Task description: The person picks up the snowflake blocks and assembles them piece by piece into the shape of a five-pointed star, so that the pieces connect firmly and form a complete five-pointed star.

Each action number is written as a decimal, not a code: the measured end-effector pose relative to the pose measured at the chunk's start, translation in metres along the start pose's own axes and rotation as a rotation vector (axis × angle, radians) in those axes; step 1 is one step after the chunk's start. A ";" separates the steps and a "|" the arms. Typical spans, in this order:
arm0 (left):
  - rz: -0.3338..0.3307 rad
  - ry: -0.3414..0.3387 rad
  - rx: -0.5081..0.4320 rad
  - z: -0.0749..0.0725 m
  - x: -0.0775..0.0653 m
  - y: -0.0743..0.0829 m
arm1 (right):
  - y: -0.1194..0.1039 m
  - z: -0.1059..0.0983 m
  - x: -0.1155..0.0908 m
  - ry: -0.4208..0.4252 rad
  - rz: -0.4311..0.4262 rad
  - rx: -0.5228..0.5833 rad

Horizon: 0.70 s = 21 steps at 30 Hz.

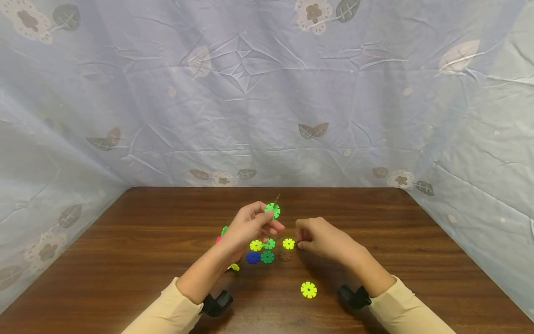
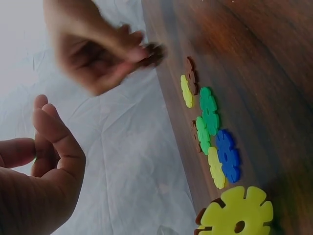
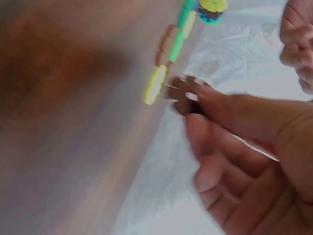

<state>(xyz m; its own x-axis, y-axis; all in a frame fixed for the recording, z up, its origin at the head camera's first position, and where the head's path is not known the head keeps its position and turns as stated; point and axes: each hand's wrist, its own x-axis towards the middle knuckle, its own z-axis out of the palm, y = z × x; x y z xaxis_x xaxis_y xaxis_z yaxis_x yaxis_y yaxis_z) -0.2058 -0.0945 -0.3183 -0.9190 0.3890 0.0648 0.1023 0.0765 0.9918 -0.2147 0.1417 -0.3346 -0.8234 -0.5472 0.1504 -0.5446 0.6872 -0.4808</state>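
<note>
The left hand (image 1: 250,226) holds a green disc (image 1: 272,210) pinched between thumb and fingertips, raised above the table (image 1: 142,241) with its flat face turned roughly toward the head camera. The right hand (image 1: 319,237) pinches a small brown disc (image 3: 183,94) at the tips of thumb and forefinger; the right wrist view shows it, blurred, projecting past the fingertips, and the left wrist view shows the same brown piece (image 2: 154,53) at the fingertips of the far hand. From the right hand, the green disc lies at about 10 o'clock, near but apart, with a clear gap between the two hands. The right hand is lower, its fingers curled inward and its knuckles facing the left hand. Below and between the hands lies a cluster of discs flat on the table: a yellow disc (image 1: 256,245), a second green disc (image 1: 270,243), another yellow disc (image 1: 288,243), a blue disc (image 1: 252,257) and a dark green disc (image 1: 267,257). A single yellow-green disc (image 1: 308,290) lies at 6 o'clock from the right hand, well apart from the cluster.
</note>
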 end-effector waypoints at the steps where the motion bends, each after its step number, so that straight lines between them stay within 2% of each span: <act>1: 0.001 0.003 0.005 0.000 0.000 0.000 | -0.001 -0.002 0.000 0.067 -0.025 0.012; 5: -0.012 0.013 0.019 0.000 0.001 0.000 | -0.010 -0.011 0.001 0.359 -0.114 0.093; 8: -0.022 0.013 0.023 0.000 0.001 0.000 | -0.015 -0.014 0.002 0.488 -0.182 0.207; 10: -0.022 0.006 0.026 0.000 0.001 0.000 | -0.017 -0.015 0.002 0.514 -0.227 0.286; 13: -0.015 -0.017 0.025 0.000 0.001 0.000 | -0.019 -0.014 0.003 0.502 -0.279 0.365; 21: -0.002 -0.091 0.006 0.000 0.000 0.002 | -0.020 -0.012 0.003 0.481 -0.303 0.397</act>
<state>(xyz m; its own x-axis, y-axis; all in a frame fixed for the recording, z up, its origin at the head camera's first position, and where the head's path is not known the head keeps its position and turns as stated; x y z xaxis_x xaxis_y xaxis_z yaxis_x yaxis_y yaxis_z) -0.2061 -0.0945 -0.3161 -0.8806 0.4710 0.0526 0.1032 0.0823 0.9912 -0.2079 0.1320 -0.3139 -0.6738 -0.3514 0.6500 -0.7372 0.2606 -0.6234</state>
